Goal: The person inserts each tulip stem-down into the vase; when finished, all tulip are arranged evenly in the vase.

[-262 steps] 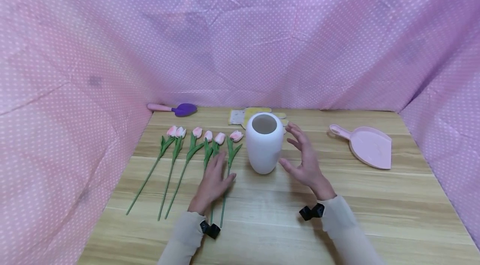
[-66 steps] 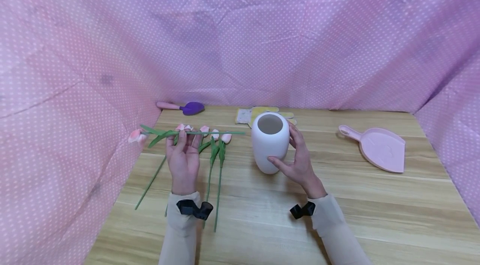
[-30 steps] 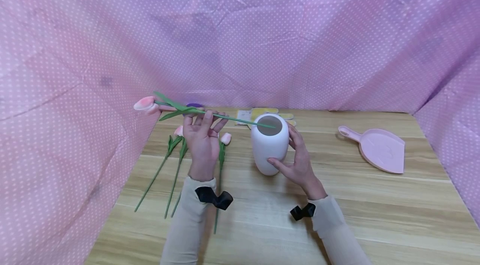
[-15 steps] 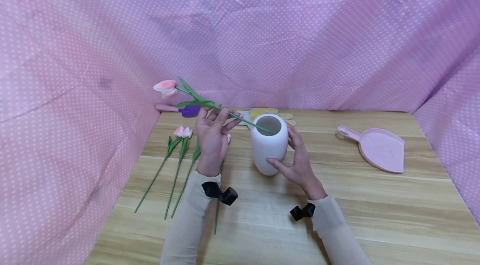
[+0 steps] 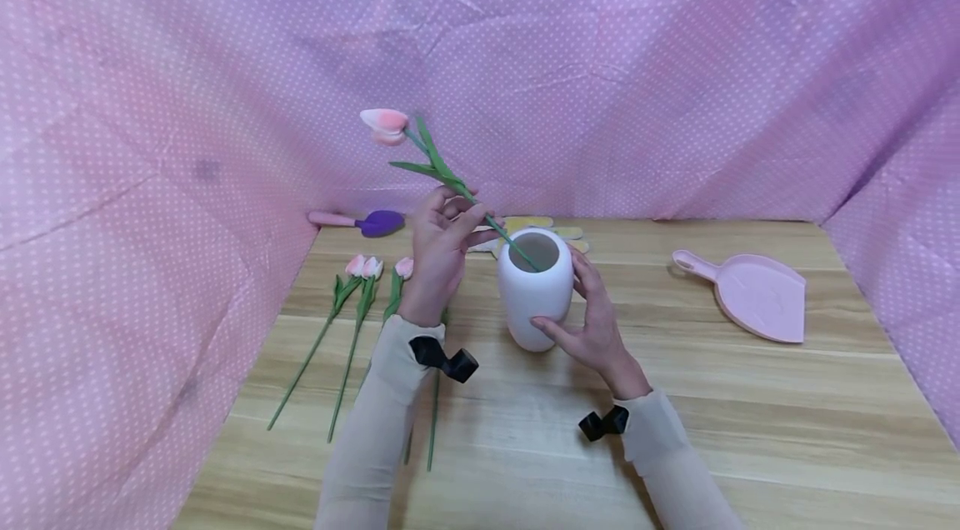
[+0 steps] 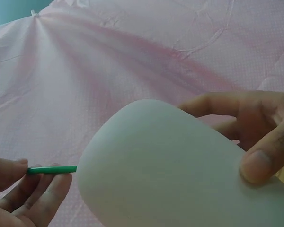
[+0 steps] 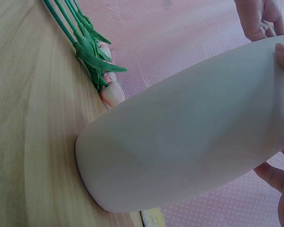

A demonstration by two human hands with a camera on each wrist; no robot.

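Note:
My left hand (image 5: 438,263) pinches the green stem of a pink-and-white tulip (image 5: 387,125) between thumb and fingers. The bloom points up and to the left, and the stem's lower end slants into the mouth of a white vase (image 5: 531,305). Beside the vase, my right hand (image 5: 597,334) grips its right side, thumb across the front and fingers behind. In the left wrist view, the stem (image 6: 52,169) runs from the fingertips to the vase's rim. The vase stands on the wooden table, as the right wrist view shows. Its inside bottom is hidden.
Several more tulips (image 5: 352,347) lie on the table (image 5: 525,447) at the left, partly under my left arm. A purple trowel (image 5: 381,222) with a pink handle and yellow-and-white gloves (image 5: 528,222) lie along the back. A pink dustpan (image 5: 761,297) lies at the right.
My left hand has picked a tulip off the table, brought it right to the vase, then tipped it steeper with its stem end in the mouth. My right hand has taken hold of the vase.

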